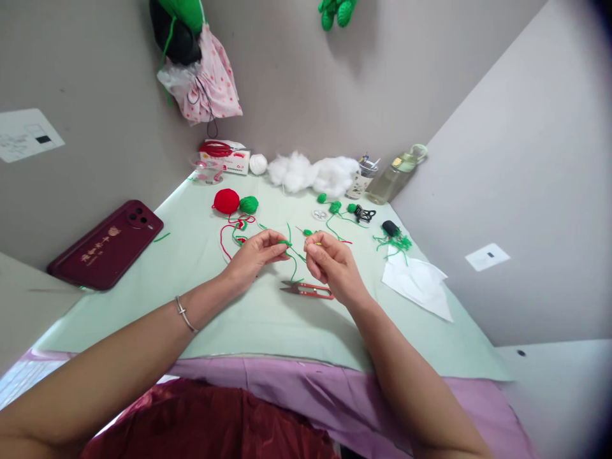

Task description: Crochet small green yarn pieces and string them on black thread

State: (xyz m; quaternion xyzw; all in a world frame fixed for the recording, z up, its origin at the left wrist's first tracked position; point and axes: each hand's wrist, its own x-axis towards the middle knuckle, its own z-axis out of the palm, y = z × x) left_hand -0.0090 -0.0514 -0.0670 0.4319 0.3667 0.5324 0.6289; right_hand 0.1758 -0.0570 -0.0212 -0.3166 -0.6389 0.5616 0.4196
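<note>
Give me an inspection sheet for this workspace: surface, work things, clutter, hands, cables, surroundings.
Surface: pale green tablecloth, edge overhanging pink fabric.
Work things: small green yarn piece in hand; red yarn ball beside green yarn ball; thread snips below the hands.
Clutter: phone far left; white sheets right; white stuffing, pen cup and bottle toward the back.
Left hand: pinching the green piece.
Right hand: fingertips together; contents too small to tell.
Cables: nothing seen.
Surroundings: grey walls; dotted pink bag hanging at back left.
</note>
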